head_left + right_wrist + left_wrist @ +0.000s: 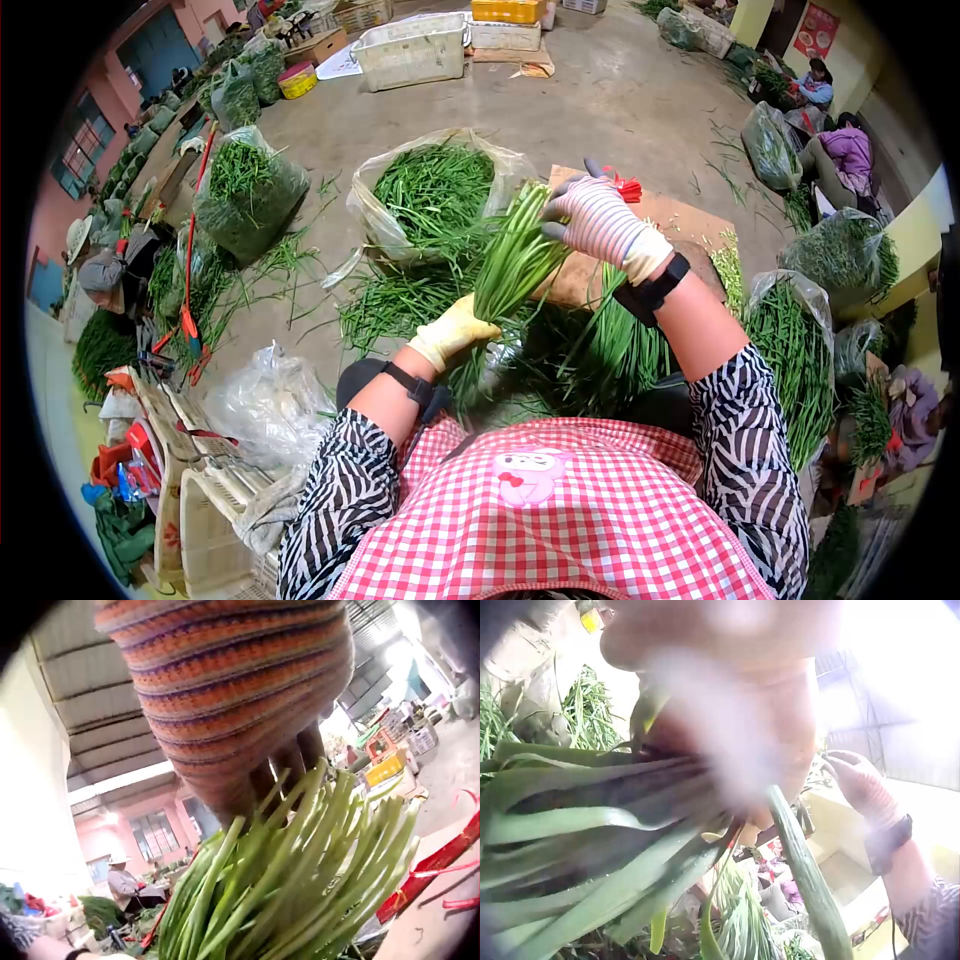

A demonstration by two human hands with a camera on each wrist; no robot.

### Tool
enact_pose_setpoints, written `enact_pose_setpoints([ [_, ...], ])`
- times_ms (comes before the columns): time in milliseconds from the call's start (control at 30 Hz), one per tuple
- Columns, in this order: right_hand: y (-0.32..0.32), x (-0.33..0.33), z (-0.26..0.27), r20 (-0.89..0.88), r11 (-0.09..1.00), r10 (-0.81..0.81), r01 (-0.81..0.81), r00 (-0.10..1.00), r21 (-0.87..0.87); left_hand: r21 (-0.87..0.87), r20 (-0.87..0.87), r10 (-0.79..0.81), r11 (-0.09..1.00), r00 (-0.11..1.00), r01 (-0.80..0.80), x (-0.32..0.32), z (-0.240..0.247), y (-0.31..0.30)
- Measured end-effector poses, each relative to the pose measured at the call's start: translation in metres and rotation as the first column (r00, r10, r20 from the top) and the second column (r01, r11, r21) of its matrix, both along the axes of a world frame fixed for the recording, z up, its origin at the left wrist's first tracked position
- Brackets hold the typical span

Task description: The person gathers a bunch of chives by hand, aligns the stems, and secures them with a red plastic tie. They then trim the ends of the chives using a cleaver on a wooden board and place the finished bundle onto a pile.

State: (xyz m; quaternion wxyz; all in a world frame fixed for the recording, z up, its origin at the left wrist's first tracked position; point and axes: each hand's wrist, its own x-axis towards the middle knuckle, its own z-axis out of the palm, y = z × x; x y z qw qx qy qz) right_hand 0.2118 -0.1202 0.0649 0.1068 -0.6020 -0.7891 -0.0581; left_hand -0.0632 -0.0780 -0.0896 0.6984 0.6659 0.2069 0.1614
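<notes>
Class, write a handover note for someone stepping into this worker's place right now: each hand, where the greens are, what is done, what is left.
Left hand: grips the bundle of green stalks near its lower end.
Right hand: rests on the bundle's tips, fingers spread.
Nearby: open bag of stalks behind; loose stalks on the floor; red ties on the board.
Done: one bundle gathered.
Left: no tie seen on it; probably level the tips, then bind it.

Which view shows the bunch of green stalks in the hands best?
The head view: the whole bunch of green stalks shows, left hand gripping its lower part, right hand at its tips. Left wrist: blurred close leaves. Right wrist: only the stalk ends.
</notes>
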Motion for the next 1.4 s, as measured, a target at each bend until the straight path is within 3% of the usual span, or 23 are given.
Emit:
enact_pose_setpoints([
  [100,0.002,-0.002,0.005,0.06,0.983,-0.154,0.159,0.986,-0.094,-0.106,-0.012,0.024,0.994,1.0,-0.025,-0.003,0.003,-0.001],
  [167,-0.002,0.014,0.003,-0.191,0.951,-0.256,0.282,0.948,0.128,-0.125,-0.039,0.062,0.99,0.997,-0.067,-0.005,0.009,-0.001],
  [233,-0.016,0.039,0.011,-0.565,0.903,-0.29,0.416,0.773,0.105,-0.169,-0.032,0.067,0.983,0.997,-0.071,-0.006,0.013,0.001],
  [333,-0.052,0.043,0.028,-0.728,0.93,-0.366,0.222,0.58,-0.291,-0.238,0.04,0.113,0.966,0.993,-0.101,-0.011,0.02,0.005],
  [367,-0.061,0.042,0.033,-0.504,0.867,-0.417,0.166,0.757,-0.469,-0.24,0.052,0.161,0.96,0.986,-0.144,-0.011,0.017,0.008],
  [433,-0.07,0.044,0.0,-0.255,0.826,-0.199,0.021,0.946,-0.564,-0.265,0.061,0.194,0.949,0.979,-0.172,-0.01,0.012,0.015],
  [500,-0.061,0.031,-0.031,-0.316,0.866,-0.226,0.042,0.921,-0.498,-0.243,0.089,0.185,0.957,0.979,-0.159,-0.001,0.024,0.016],
  [600,-0.024,0.019,-0.067,-0.709,0.907,-0.243,-0.104,0.662,-0.409,0.005,0.12,0.277,0.96,0.953,-0.28,0.027,0.033,0.007],
  [633,-0.024,-0.008,-0.055,-0.816,0.874,-0.38,-0.121,0.435,-0.471,0.183,0.162,0.261,0.94,0.952,-0.288,0.04,0.022,0.011],
  [667,-0.023,-0.029,-0.046,-0.861,0.882,-0.369,-0.161,0.35,-0.443,0.288,0.097,0.321,0.897,0.942,-0.335,0.049,0.03,0.005],
  [733,-0.013,-0.062,-0.045,-0.867,0.853,-0.493,-0.154,0.076,-0.499,0.612,0.055,0.381,0.718,0.923,-0.332,0.073,0.006,0.01],
  [767,0.012,-0.053,-0.1,-0.923,0.912,-0.384,-0.165,-0.027,-0.375,0.789,0.084,0.397,0.534,0.914,-0.304,0.088,-0.027,0.024],
  [800,0.035,-0.044,-0.154,-0.956,0.955,-0.264,-0.173,-0.126,-0.241,0.77,-0.013,0.48,0.564,0.877,-0.298,0.084,0.002,0.002],
  [867,0.008,-0.07,-0.095,-0.785,0.903,-0.421,-0.129,-0.454,-0.41,0.8,-0.086,0.542,0.538,0.836,-0.267,0.083,0.018,-0.015],
  [967,-0.012,-0.06,-0.09,-0.905,0.971,-0.233,-0.036,-0.355,-0.236,0.858,0.002,0.406,0.468,0.914,-0.21,0.065,0.043,-0.033],
  [1000,-0.003,-0.039,-0.125,-1.0,1.0,0.0,0.01,0.028,0.0,0.821,0.041,0.314,0.531,0.949,-0.21,0.052,0.051,-0.034],
  [1067,-0.022,-0.045,-0.101,-0.862,0.976,-0.212,-0.063,-0.46,-0.207,0.58,0.028,0.253,0.784,0.967,-0.222,0.026,0.053,-0.023],
  [1100,-0.038,-0.053,-0.064,-0.849,0.901,-0.379,0.061,-0.368,-0.429,0.315,0.204,0.273,0.891,0.94,-0.327,0.017,0.023,-0.003],
  [1167,-0.026,-0.05,-0.096,-0.91,0.931,-0.345,0.04,-0.229,-0.363,-0.205,0.313,0.333,0.938,0.889,-0.28,0.013,0.024,-0.002],
  [1233,-0.035,-0.069,-0.098,-0.904,0.954,-0.298,-0.077,-0.307,-0.289,-0.235,0.276,0.104,0.971,0.956,-0.038,0.02,0.032,-0.011],
  [1267,-0.038,-0.074,-0.092,-0.879,0.886,-0.461,-0.017,-0.126,-0.462,-0.189,0.157,-0.03,0.98,0.987,0.06,0.019,0.024,-0.008],
  [1300,-0.039,-0.09,-0.09,-0.972,0.983,-0.177,0.024,-0.156,-0.183,-0.159,0.027,-0.162,0.974,0.986,0.165,0.017,0.014,-0.009],
  [1400,-0.044,-0.085,-0.076,-0.969,0.968,-0.245,-0.048,0.006,-0.245,-0.376,0.123,-0.157,0.906,0.98,0.193,0.017,0.029,-0.029],
])
